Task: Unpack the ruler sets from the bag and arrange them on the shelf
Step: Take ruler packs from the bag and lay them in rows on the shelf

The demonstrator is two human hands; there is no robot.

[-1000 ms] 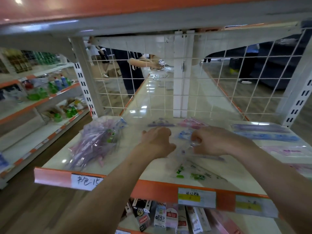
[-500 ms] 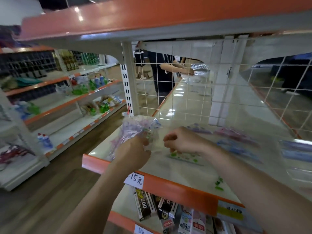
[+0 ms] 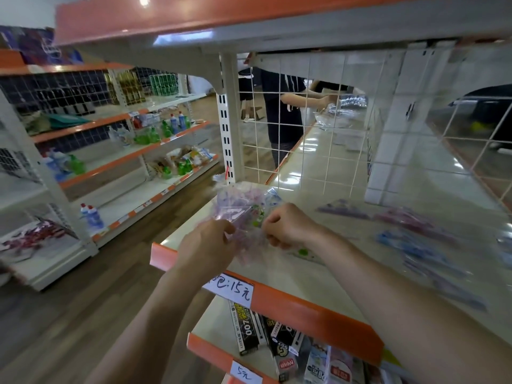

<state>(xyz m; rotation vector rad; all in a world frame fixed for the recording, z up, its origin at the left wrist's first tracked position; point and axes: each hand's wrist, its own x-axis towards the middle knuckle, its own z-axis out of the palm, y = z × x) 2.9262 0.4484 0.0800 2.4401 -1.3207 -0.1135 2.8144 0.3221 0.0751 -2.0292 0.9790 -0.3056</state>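
Note:
A clear plastic bag full of pink and purple ruler sets lies at the left end of the cream shelf. My left hand grips the bag's near edge. My right hand is curled at the bag's opening, its fingers hidden inside the plastic. A green-printed ruler set lies just under my right wrist. Purple, pink and blue ruler sets lie spread out, blurred, across the shelf to the right.
A white wire grid backs the shelf, and an orange-edged shelf hangs low overhead. Boxed goods fill the shelf below. A person works behind the grid. Shelves of bottles stand across the wooden aisle at left.
Both hands have moved left from the laid-out ruler sets to the bag. My left hand has taken hold of it and my right hand has gone to its opening. The view swung left.

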